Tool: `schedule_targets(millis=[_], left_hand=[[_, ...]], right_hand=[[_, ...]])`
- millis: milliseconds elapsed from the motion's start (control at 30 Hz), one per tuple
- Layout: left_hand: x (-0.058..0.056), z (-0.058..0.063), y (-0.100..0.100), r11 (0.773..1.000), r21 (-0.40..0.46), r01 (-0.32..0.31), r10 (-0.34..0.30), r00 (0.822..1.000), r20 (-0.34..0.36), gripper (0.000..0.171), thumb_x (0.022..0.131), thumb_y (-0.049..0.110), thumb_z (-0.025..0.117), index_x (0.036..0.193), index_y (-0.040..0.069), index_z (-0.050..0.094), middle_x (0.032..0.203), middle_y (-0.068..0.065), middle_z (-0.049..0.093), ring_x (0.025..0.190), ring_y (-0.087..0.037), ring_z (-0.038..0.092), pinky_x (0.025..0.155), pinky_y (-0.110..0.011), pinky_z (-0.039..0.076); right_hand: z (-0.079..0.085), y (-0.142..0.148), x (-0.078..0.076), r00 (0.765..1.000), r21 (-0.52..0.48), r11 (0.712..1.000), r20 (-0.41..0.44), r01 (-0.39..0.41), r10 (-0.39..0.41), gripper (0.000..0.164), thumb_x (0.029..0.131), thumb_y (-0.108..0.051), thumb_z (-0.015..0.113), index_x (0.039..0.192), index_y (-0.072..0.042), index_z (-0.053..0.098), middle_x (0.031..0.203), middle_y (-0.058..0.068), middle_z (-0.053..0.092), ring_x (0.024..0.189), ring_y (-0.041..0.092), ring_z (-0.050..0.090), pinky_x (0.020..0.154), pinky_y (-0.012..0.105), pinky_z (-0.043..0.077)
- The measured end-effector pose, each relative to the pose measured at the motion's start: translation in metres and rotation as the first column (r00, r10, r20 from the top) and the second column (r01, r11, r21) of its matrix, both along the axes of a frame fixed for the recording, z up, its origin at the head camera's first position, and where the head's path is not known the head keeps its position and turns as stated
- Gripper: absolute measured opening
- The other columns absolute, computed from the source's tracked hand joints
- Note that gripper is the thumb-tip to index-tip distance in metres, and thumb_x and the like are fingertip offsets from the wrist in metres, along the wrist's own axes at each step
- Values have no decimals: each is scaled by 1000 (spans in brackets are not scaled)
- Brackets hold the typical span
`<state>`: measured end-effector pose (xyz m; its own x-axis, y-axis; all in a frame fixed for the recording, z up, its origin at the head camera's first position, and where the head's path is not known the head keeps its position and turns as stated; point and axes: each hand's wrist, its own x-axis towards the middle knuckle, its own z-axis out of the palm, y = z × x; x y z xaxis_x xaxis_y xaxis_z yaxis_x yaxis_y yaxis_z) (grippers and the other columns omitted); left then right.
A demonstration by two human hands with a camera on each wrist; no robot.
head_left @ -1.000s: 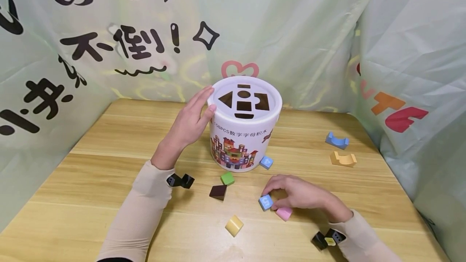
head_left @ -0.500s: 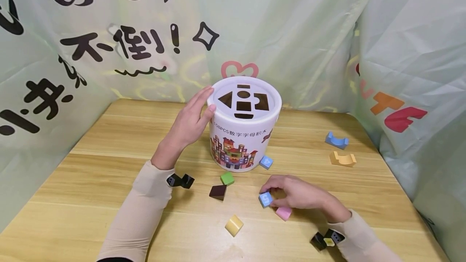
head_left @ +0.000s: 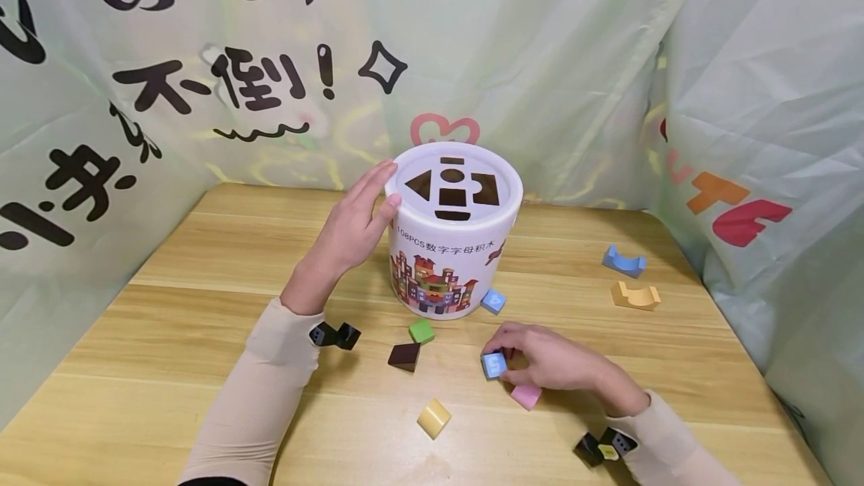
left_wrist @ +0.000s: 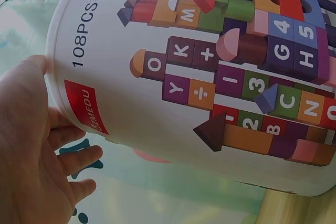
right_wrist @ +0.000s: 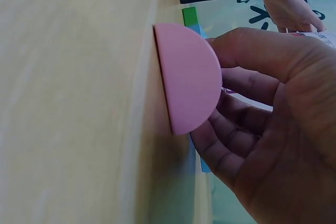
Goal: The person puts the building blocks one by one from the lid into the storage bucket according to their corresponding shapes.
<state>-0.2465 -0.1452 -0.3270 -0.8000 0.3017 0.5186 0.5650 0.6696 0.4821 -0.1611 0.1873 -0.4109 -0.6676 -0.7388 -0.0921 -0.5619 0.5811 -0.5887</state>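
Observation:
A white toy-block bucket stands upright at the middle of the table, its lid cut with shaped holes. My left hand rests against the bucket's left rim with fingers extended; the left wrist view shows this hand at the printed wall. In front of the bucket, my right hand pinches a blue block marked 5 between thumb and fingers. A pink half-round block lies just below that thumb; in the right wrist view the pink block hides most of the blue one.
Between the arms lie a green block, a dark brown block and a yellow rounded block. A blue block marked 4 sits at the bucket's base. Blue and orange arch blocks are at the right.
The blue block marked 5 has shifted slightly toward the bucket and turned in my right fingers. My left hand, the bucket and the other blocks keep their places.

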Motion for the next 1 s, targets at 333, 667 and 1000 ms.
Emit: schedule_targets(millis=[333, 667, 1000], left_hand=[[1, 1, 0, 1000, 6, -2, 2, 1000, 1, 66, 103, 57, 25, 155, 16, 29, 160, -3, 25, 145, -25, 25, 111, -58, 29], [0, 0, 1, 1000, 2, -3, 3, 1000, 8, 66, 103, 57, 25, 156, 18, 28, 160, -2, 24, 145, -25, 24, 111, -58, 28], [2, 1, 1, 1000, 8, 0, 0, 1000, 8, 66, 103, 56, 26, 155, 16, 28, 160, -4, 24, 144, -27, 25, 111, -59, 28]], right_hand=[[1, -1, 0, 999, -36, 999, 25, 32, -31, 23, 87, -13, 73, 104, -26, 65, 100, -15, 59, 91, 7, 55, 83, 28, 52], [10, -2, -3, 996, -79, 993, 43, 85, -82, 14, 91, -14, 70, 101, -22, 64, 92, -13, 63, 86, 7, 60, 79, 28, 54], [36, 1, -12, 994, -175, 983, -76, 61, -75, 12, 92, -18, 70, 102, -20, 64, 93, -13, 65, 86, 7, 63, 78, 35, 56]])
